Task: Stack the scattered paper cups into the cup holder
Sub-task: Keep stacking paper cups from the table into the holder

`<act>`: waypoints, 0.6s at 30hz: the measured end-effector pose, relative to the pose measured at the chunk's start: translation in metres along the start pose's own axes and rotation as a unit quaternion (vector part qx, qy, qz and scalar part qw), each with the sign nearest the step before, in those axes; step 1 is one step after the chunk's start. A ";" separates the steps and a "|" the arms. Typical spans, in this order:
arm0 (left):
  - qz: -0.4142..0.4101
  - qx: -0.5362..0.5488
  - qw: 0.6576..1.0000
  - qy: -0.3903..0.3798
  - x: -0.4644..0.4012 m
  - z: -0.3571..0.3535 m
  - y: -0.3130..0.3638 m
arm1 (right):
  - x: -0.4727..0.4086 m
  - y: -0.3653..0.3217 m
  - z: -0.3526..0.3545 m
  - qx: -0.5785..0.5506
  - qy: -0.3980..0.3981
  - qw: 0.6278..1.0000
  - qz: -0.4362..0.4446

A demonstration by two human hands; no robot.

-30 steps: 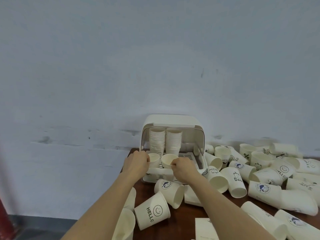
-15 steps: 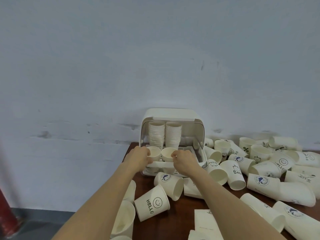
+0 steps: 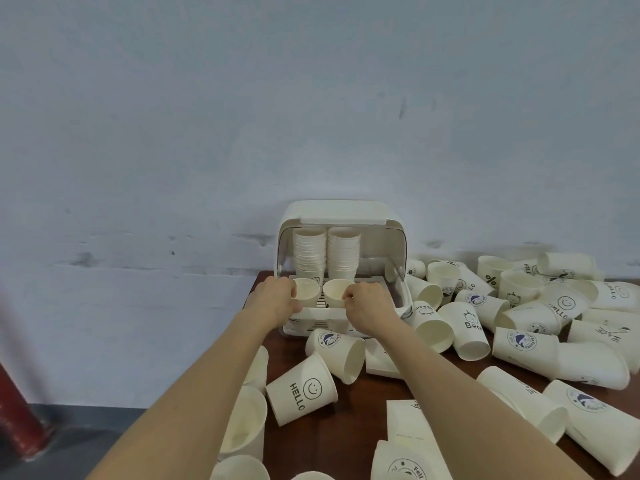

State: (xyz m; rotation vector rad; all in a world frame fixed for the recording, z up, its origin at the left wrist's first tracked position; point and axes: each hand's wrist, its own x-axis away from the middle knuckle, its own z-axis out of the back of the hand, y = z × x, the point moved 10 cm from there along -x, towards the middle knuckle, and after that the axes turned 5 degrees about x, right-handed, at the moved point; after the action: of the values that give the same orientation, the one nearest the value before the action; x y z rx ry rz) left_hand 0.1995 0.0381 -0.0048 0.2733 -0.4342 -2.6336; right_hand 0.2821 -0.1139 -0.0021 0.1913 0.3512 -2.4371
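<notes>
A cream cup holder point(image 3: 337, 213) with its lid raised stands at the table's far left against the wall. Two tall cup stacks point(image 3: 310, 252) point(image 3: 343, 252) fill its back. At its front, my left hand point(image 3: 273, 301) grips the rim of an upright paper cup point(image 3: 307, 296). Beside it my right hand point(image 3: 370, 306) pinches the rim of a second upright cup point(image 3: 335, 295). Both cups stand at the holder's front tray, just in front of the stacks.
Many loose paper cups lie on the brown table point(image 3: 343, 434), heaped to the right point(image 3: 519, 327) and near me, among them a "HELLO" smiley cup point(image 3: 301, 393). The table's left edge runs beside my left arm. A red pole point(image 3: 17, 420) stands on the floor far left.
Both hands have stayed on the two cups at the holder's front; my left hand has shifted slightly toward its cup. The whole scene sits higher in view as my head tilted.
</notes>
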 end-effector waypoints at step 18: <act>-0.009 0.132 0.990 0.056 0.086 0.055 0.018 | 0.033 -0.004 0.019 -0.112 -0.087 0.990 -0.019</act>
State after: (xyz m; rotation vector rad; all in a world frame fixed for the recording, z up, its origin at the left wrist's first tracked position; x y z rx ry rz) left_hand 0.1170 -0.0029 0.0427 0.5094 -0.7465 -2.5597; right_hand 0.2532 -0.1361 0.0097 -0.1252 0.5502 -2.4068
